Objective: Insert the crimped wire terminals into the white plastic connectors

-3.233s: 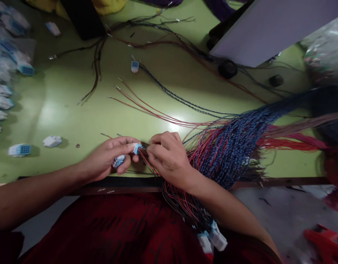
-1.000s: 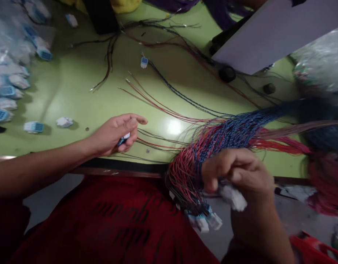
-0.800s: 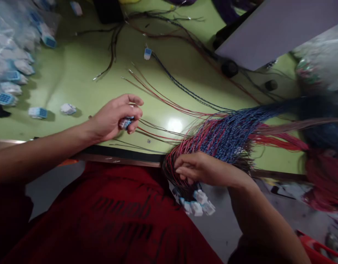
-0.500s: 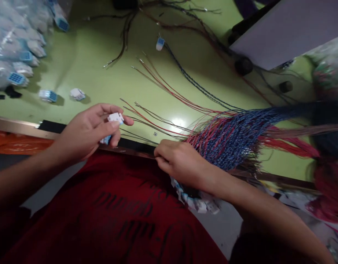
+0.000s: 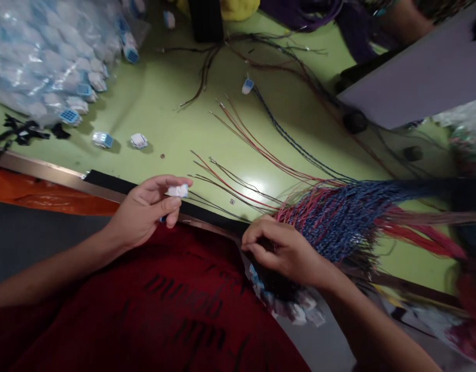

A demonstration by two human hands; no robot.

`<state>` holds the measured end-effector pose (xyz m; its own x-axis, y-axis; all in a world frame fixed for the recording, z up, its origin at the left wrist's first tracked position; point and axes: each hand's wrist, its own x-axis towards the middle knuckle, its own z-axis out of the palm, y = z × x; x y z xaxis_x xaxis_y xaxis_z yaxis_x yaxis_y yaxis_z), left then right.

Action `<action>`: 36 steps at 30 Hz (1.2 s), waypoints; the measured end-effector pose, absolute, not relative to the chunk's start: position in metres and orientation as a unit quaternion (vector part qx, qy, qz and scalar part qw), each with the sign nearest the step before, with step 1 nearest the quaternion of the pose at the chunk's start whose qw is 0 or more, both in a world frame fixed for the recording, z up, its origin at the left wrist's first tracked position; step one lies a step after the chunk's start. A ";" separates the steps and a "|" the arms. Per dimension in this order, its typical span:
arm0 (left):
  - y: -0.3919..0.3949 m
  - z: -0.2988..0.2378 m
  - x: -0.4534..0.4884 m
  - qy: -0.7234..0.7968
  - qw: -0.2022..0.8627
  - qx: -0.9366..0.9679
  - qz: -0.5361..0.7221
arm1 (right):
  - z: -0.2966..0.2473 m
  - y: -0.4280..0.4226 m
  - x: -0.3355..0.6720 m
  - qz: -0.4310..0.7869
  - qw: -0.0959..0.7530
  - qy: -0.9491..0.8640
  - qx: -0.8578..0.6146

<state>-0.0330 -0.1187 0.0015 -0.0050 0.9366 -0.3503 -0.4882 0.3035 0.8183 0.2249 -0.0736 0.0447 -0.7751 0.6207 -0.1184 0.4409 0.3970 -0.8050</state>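
Observation:
My left hand (image 5: 151, 209) is closed on a small white and blue connector housing (image 5: 178, 190), pinched between thumb and fingers just over the table's front edge. A bit of blue shows under the fingers, partly hidden. My right hand (image 5: 280, 245) is curled in a pinch at the table edge; what its fingertips hold, if anything, cannot be made out. Beside it, a thick bundle of blue, red and pink twisted wires (image 5: 338, 217) fans out. Loose thin wires (image 5: 230, 181) with metal terminals on their ends lie between and beyond my hands.
Two loose connectors, one showing a blue grid (image 5: 102, 139) and one white (image 5: 139, 140), lie left. A clear bag of connectors (image 5: 63, 57) fills the upper left. One connector (image 5: 248, 86) has blue wires attached. More connectors (image 5: 296, 307) hang below my right hand. A grey panel (image 5: 412, 72) stands right.
The view has shifted, so the table appears lower and further right. My left hand has turned the connector to lie more level. My right hand's fingers have drawn into a rounder curl.

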 end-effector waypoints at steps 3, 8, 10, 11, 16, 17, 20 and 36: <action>-0.121 -0.003 -0.024 0.431 0.706 0.225 0.515 | 0.059 -0.078 0.204 0.524 0.095 -0.818 -0.217; -0.122 -0.002 -0.017 0.408 0.756 0.217 0.464 | 0.053 -0.074 0.183 0.529 0.176 -0.745 -0.365; -0.122 -0.002 -0.016 0.402 0.763 0.234 0.448 | 0.045 -0.070 0.183 0.496 0.223 -0.714 -0.441; -0.121 -0.002 -0.015 0.402 0.763 0.248 0.441 | 0.041 -0.069 0.184 0.483 0.235 -0.707 -0.460; -0.119 -0.003 -0.012 0.418 0.740 0.311 0.425 | 0.033 -0.069 0.188 0.432 0.250 -0.721 -0.480; -0.118 -0.002 -0.011 0.422 0.741 0.314 0.418 | 0.033 -0.070 0.188 0.421 0.251 -0.727 -0.480; -0.116 0.001 -0.009 0.433 0.755 0.298 0.391 | 0.033 -0.072 0.190 0.392 0.251 -0.751 -0.469; -0.117 0.004 0.002 0.413 0.810 0.154 0.387 | 0.037 -0.074 0.188 0.419 0.228 -0.731 -0.489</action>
<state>0.0020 -0.1169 0.0042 0.3592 0.7542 -0.5497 -0.5004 0.6528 0.5687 0.1883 -0.0741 0.0375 -0.4176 0.9054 -0.0758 0.5234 0.1715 -0.8347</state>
